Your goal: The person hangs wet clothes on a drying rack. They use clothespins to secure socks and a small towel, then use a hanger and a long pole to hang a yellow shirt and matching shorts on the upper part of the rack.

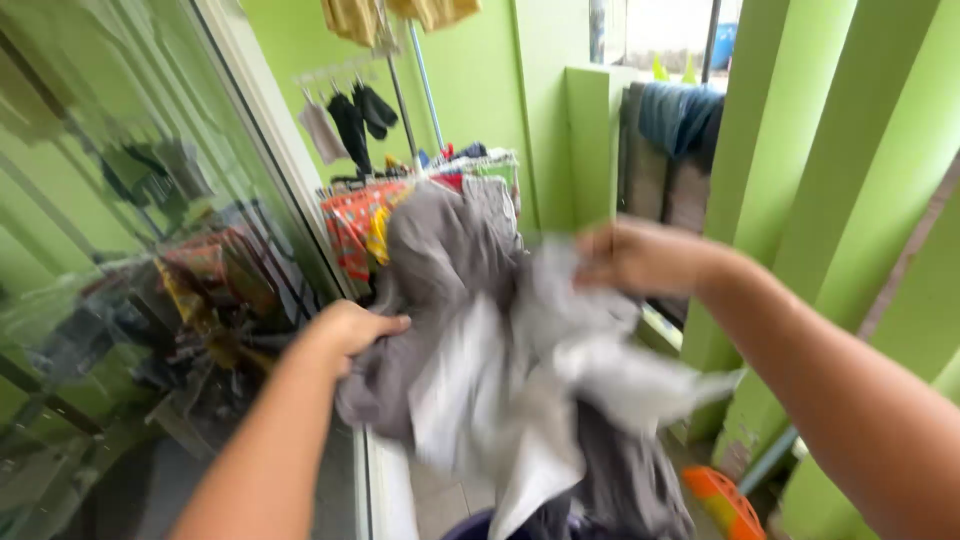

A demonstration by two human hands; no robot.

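Two hands gripping a grey garment (470, 330) mid-frame, left hand (350, 330) clutching one edge, right hand (630, 258) pinching another, drying rack (420, 180) standing behind.

No packages, labels, signs or screens are seen in the head view.
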